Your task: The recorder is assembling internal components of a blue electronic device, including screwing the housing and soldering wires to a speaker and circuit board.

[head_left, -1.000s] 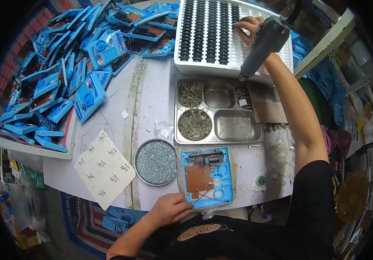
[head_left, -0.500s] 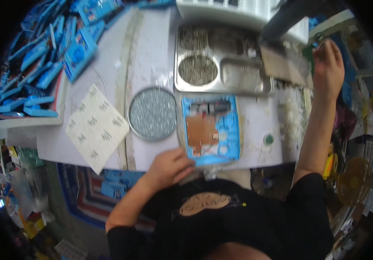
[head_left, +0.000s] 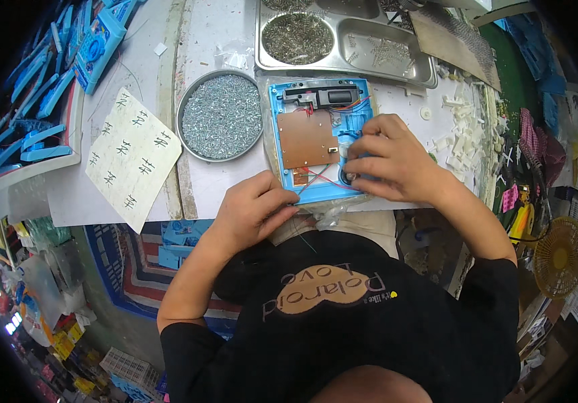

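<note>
A blue plastic casing (head_left: 322,195) lies on the worktable in front of me. In it are a brown circuit board (head_left: 305,138), a black battery box (head_left: 332,98) and thin red wires. My left hand (head_left: 255,208) has its fingers curled at the casing's near left corner, thumb and forefinger closed on the edge. My right hand (head_left: 389,158) reaches over the casing's right side. Its bent fingers close around a small dark round part (head_left: 347,176) at the end of the wires, and they partly hide it.
Left of the casing stands a round tin of small screws (head_left: 221,117), beside a marked paper sheet (head_left: 134,158). A steel compartment tray (head_left: 349,66) with springs and metal bits sits behind. White plastic pieces (head_left: 460,138) lie at right; blue casings (head_left: 47,94) pile up at far left.
My right hand has come down from the far right above the table to the casing's right side. My left hand stays at the casing's near left corner. The whole view has shifted.
</note>
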Available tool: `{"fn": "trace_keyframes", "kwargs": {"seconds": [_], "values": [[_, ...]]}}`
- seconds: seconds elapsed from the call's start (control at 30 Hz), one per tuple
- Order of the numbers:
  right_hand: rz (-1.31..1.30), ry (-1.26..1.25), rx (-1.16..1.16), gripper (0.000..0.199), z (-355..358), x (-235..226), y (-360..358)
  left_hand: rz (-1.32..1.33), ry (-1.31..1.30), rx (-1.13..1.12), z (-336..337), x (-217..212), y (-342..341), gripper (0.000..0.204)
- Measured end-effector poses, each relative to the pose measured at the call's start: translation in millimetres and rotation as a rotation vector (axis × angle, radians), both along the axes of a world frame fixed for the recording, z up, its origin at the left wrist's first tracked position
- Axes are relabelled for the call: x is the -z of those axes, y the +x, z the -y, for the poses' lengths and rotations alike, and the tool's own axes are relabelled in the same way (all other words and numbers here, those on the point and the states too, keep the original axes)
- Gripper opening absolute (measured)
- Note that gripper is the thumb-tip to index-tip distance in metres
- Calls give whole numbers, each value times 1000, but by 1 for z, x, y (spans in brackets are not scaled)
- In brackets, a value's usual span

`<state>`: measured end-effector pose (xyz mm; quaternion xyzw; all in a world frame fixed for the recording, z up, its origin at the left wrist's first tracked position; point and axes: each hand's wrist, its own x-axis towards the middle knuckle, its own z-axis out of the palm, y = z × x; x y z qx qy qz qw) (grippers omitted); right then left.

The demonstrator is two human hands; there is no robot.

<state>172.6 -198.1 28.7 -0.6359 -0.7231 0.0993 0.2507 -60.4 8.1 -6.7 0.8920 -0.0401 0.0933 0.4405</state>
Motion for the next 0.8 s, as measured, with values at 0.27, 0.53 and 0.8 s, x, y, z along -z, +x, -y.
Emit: {"fn": "trace_keyframes", "kwargs": {"seconds": [0.27, 0.53, 0.8], "values": [[40, 58, -13, 30, 8, 5, -1, -37, 59, 2, 2, -9, 2, 23], [440, -141, 898, 20, 84, 0, 106, -196, 141, 82, 2, -38, 17, 24], [-85, 157, 1135, 14, 99, -23, 98, -120, 217, 89, -12, -100, 124, 15]]}}
